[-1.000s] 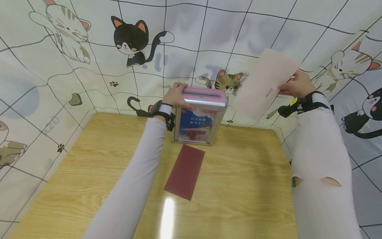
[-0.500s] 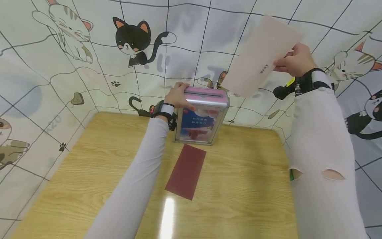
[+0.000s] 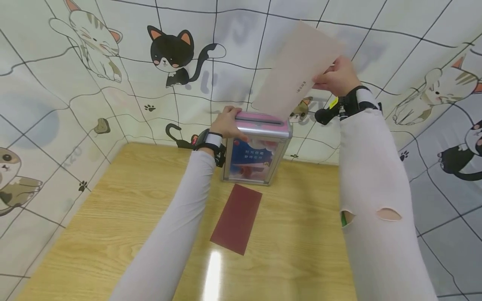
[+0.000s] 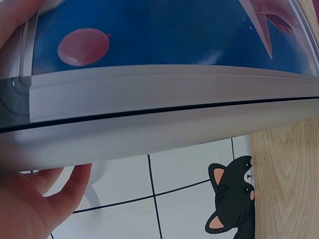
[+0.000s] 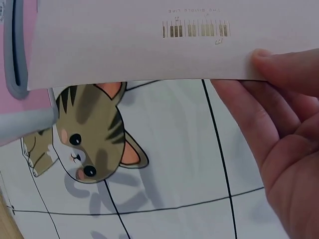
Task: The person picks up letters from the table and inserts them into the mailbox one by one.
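Observation:
A letter box [image 3: 246, 161] with a pink top, silver frame and blue picture front stands upright on the table. My left hand [image 3: 227, 123] grips the left end of its top, with the thumb over the front edge. Between the thumb and fingers of my right hand [image 3: 339, 77] is a pale pink envelope [image 3: 293, 69], pinched by its right edge and tilted. Small gold print [image 5: 197, 31] shows on it. The envelope's lower end is over the right part of the box top, beside the slot [image 5: 19, 74]; whether it touches the box I cannot tell.
A dark red paper rectangle [image 3: 236, 219] lies flat on the wooden table [image 3: 301, 251], in front of the box. Behind the table hangs a white cloth [image 3: 241, 46] with grid lines and cartoon cats, which also runs along both sides.
My right hand has raised the pale pink envelope and carried it left, from beside the box to over its top. The left hand has stayed on the box.

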Action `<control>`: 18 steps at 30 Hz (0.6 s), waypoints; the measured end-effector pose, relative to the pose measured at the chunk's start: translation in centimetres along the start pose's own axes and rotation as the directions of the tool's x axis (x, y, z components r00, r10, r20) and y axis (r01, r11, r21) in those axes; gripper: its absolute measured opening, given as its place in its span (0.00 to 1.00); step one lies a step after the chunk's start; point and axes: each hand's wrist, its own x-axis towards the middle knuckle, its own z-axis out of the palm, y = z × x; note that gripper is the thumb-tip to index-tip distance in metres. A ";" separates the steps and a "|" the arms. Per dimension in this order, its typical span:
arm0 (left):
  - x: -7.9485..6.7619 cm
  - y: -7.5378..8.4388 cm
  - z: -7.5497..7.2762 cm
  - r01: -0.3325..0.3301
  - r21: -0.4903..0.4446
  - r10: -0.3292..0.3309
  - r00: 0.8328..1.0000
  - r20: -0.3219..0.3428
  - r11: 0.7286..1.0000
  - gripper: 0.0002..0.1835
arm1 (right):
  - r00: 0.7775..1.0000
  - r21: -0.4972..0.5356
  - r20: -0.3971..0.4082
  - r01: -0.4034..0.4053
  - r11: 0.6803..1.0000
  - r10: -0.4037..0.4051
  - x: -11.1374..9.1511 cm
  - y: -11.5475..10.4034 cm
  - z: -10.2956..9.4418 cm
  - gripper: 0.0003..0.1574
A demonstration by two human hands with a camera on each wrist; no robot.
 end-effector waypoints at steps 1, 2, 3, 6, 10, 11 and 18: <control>-0.1 0.1 0.0 0.002 0.001 -0.002 1.000 0.002 1.000 0.60 | 1.000 0.013 0.002 -0.001 1.000 0.001 0.1 0.0 0.2 0.28; -0.1 0.1 -0.1 0.002 0.001 -0.002 1.000 0.003 1.000 0.59 | 1.000 0.028 0.003 -0.003 1.000 0.003 0.1 0.0 0.4 0.28; -0.2 0.2 -0.2 0.001 -0.002 -0.001 1.000 0.006 1.000 0.59 | 1.000 0.041 0.002 -0.005 0.999 0.005 0.2 0.0 0.6 0.28; -0.4 0.4 -0.3 0.008 0.002 -0.008 1.000 0.010 1.000 0.59 | 1.000 0.042 -0.005 -0.016 0.999 0.016 0.3 0.2 1.2 0.29; -0.6 0.5 -0.5 0.013 0.008 -0.013 1.000 0.015 1.000 0.59 | 1.000 0.015 0.000 -0.022 1.000 0.022 0.6 0.5 1.8 0.29; -0.6 0.6 -0.5 0.011 0.006 -0.011 1.000 0.015 1.000 0.59 | 1.000 0.008 0.004 -0.017 1.000 0.016 0.6 0.6 2.0 0.29; -0.5 0.2 -0.3 0.001 -0.005 -0.001 1.000 0.021 1.000 0.59 | 0.999 -0.195 0.030 0.034 0.980 -0.028 1.0 2.1 3.1 0.28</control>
